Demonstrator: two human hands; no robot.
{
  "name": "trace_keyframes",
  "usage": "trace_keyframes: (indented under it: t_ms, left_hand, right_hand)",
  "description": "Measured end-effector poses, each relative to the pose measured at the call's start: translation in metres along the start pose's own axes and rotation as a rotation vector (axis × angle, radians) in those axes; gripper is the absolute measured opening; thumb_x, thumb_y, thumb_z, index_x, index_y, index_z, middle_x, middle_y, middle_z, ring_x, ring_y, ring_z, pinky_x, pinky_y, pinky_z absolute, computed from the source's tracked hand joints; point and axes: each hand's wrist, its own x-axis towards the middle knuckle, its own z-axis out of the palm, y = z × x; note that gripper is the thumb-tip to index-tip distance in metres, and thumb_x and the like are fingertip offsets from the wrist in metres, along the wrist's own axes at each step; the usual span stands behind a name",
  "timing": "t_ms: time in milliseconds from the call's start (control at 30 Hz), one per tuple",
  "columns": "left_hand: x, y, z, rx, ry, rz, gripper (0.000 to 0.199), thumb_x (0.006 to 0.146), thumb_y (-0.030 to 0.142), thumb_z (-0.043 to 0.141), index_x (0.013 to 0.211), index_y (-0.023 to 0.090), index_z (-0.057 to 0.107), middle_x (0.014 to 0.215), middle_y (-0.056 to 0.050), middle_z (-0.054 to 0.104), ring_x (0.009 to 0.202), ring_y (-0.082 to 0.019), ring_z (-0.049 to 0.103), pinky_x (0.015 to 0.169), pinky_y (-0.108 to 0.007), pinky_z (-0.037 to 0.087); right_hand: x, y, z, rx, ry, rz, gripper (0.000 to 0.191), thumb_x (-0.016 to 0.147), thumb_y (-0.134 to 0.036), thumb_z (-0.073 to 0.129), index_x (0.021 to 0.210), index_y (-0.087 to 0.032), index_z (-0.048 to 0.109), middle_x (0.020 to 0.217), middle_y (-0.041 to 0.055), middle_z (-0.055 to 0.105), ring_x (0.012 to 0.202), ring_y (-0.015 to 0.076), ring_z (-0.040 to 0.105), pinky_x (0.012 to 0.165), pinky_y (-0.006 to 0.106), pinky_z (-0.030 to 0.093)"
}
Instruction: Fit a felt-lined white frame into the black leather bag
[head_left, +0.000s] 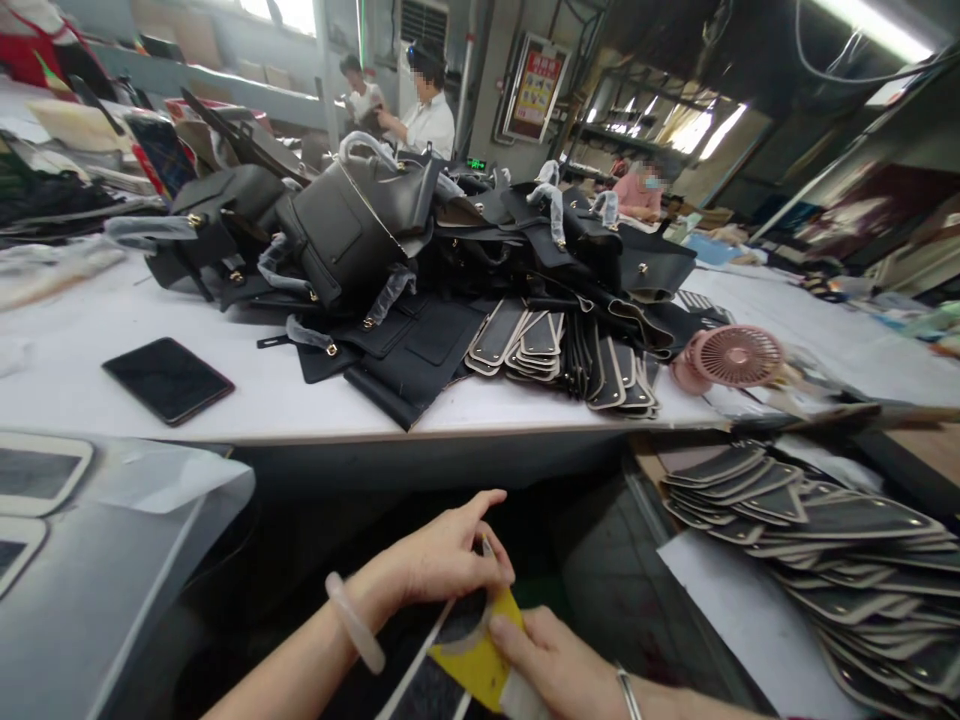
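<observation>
My left hand (454,555), with a pale bangle on its wrist, is closed in a pinch with the index finger stretched out. A thin pointed tip shows between its fingers; what it belongs to is unclear. Just below, my right hand (551,655) grips a yellow sheet-like piece (480,668), thumb on top. Some whitish material shows under that hand. Against the yellow piece lies a dark panel with a pale border (431,695), partly cut off by the lower edge of the view.
Black bags (352,225) with wrapped handles are heaped on the white table (247,400). Near them are a tablet (169,380), stacked bordered panels (536,345) and a pink fan (739,355). More panels (840,540) pile up at right. People sit in the background.
</observation>
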Motion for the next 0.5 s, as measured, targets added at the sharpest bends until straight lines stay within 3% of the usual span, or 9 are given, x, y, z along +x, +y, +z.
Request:
trace_keyframes:
  t_ms: [167, 300, 367, 500]
  left_hand:
    - [-0.011, 0.016, 0.014, 0.226, 0.119, -0.023, 0.096, 0.063, 0.026, 0.071, 0.149, 0.014, 0.03, 0.1, -0.004, 0.075, 0.073, -0.018, 0.061, 0.068, -0.029, 0.046]
    - [-0.007, 0.019, 0.027, 0.314, 0.175, -0.063, 0.099, 0.057, 0.021, 0.073, 0.147, 0.015, 0.033, 0.097, -0.003, 0.075, 0.072, -0.019, 0.062, 0.065, -0.029, 0.046]
    - [-0.006, 0.018, 0.031, 0.316, 0.187, -0.067, 0.098, 0.058, 0.022, 0.073, 0.147, 0.017, 0.033, 0.098, -0.001, 0.074, 0.071, -0.017, 0.061, 0.065, -0.028, 0.046]
    - [-0.009, 0.013, 0.034, 0.287, 0.249, -0.052, 0.097, 0.057, 0.023, 0.076, 0.145, 0.021, 0.037, 0.099, 0.001, 0.072, 0.075, -0.016, 0.058, 0.068, -0.028, 0.044]
  right_hand:
    - [0.012, 0.037, 0.023, 0.026, 0.135, -0.031, 0.087, 0.071, -0.092, 0.035, 0.074, -0.011, 0.066, 0.067, 0.0067, 0.058, 0.059, 0.0134, 0.052, 0.051, 0.022, 0.039]
    - [0.015, 0.043, 0.035, 0.036, 0.156, -0.038, 0.088, 0.073, -0.092, 0.032, 0.076, -0.011, 0.067, 0.064, 0.0065, 0.058, 0.058, 0.0155, 0.054, 0.052, 0.025, 0.042]
    - [0.008, 0.041, 0.037, 0.042, 0.101, -0.064, 0.086, 0.071, -0.093, 0.035, 0.073, -0.012, 0.066, 0.061, 0.0058, 0.057, 0.06, 0.017, 0.056, 0.055, 0.026, 0.045]
    - [-0.028, 0.045, 0.025, 0.052, -0.137, -0.204, 0.071, 0.071, -0.086, 0.05, 0.069, -0.017, 0.065, 0.059, 0.0034, 0.056, 0.064, 0.0187, 0.057, 0.063, 0.028, 0.048]
